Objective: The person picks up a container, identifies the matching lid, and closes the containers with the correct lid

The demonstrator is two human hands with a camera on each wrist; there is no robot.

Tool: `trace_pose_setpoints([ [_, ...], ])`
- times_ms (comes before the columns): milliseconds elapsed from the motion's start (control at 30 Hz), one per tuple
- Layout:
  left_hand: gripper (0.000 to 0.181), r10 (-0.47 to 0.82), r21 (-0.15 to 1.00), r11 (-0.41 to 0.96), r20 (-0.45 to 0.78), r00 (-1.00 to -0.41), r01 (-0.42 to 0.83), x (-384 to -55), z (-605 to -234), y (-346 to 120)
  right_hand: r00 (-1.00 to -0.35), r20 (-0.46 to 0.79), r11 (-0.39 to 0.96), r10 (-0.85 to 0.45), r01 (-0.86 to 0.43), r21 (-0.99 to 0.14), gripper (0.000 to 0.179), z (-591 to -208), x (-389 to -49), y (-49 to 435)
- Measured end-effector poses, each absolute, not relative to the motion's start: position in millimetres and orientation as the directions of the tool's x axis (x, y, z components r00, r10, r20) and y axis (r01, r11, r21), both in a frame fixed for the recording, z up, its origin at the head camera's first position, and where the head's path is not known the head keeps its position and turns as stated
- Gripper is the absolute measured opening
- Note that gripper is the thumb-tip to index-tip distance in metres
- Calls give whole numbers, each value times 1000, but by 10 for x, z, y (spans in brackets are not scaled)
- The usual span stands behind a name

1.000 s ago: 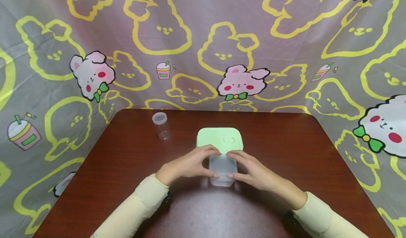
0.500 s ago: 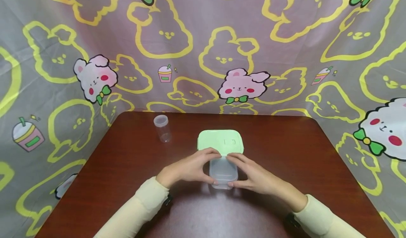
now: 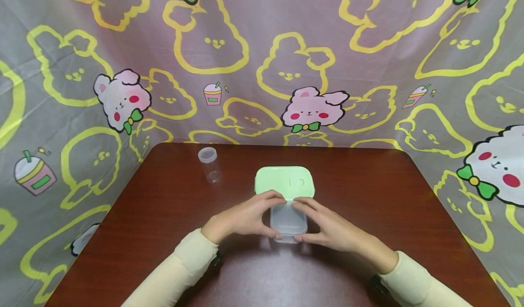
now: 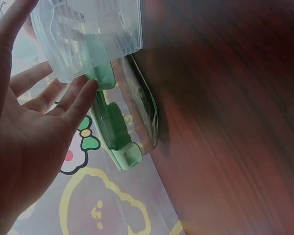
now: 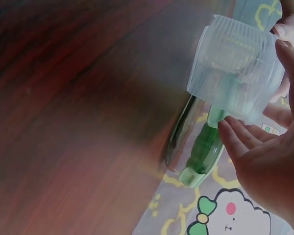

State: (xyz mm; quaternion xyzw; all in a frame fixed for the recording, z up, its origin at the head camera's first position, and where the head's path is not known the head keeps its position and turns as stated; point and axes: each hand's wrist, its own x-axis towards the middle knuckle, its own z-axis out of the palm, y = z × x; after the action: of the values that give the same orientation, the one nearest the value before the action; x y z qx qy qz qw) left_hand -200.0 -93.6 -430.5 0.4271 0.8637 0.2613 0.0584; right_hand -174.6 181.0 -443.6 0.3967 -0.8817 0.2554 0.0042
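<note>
A small translucent plastic food container (image 3: 288,219) with a clear lid stands upright on the brown table, in front of a lunch box with a green lid (image 3: 284,181). My left hand (image 3: 247,216) holds its left side, thumb at the near edge and fingers at the far edge. On the right side my right hand (image 3: 329,223) grips it the same way. The left wrist view shows the ribbed side of the container (image 4: 122,29), fingertips at its top edge. In the right wrist view the container (image 5: 230,63) overlaps the lunch box (image 5: 206,149), whose body is see-through.
A clear plastic jar (image 3: 210,167) with a whitish lid stands at the back left of the table (image 3: 163,216). A curtain (image 3: 245,47) printed with rabbits and yellow outlines hangs around the table's back and sides.
Both thumbs, with the near edge of the container's top, have come lower and closer to the person. The head view has shifted slightly. The jar and lunch box stay in place.
</note>
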Motion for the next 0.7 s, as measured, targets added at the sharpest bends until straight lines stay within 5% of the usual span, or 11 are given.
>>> trace_pose_setpoints([
  [700,80,751,520,515,109,-651,681,-1980,-4320,-928,-664,201,547,-720,-721,-425,70,-4440,-1758,1838],
])
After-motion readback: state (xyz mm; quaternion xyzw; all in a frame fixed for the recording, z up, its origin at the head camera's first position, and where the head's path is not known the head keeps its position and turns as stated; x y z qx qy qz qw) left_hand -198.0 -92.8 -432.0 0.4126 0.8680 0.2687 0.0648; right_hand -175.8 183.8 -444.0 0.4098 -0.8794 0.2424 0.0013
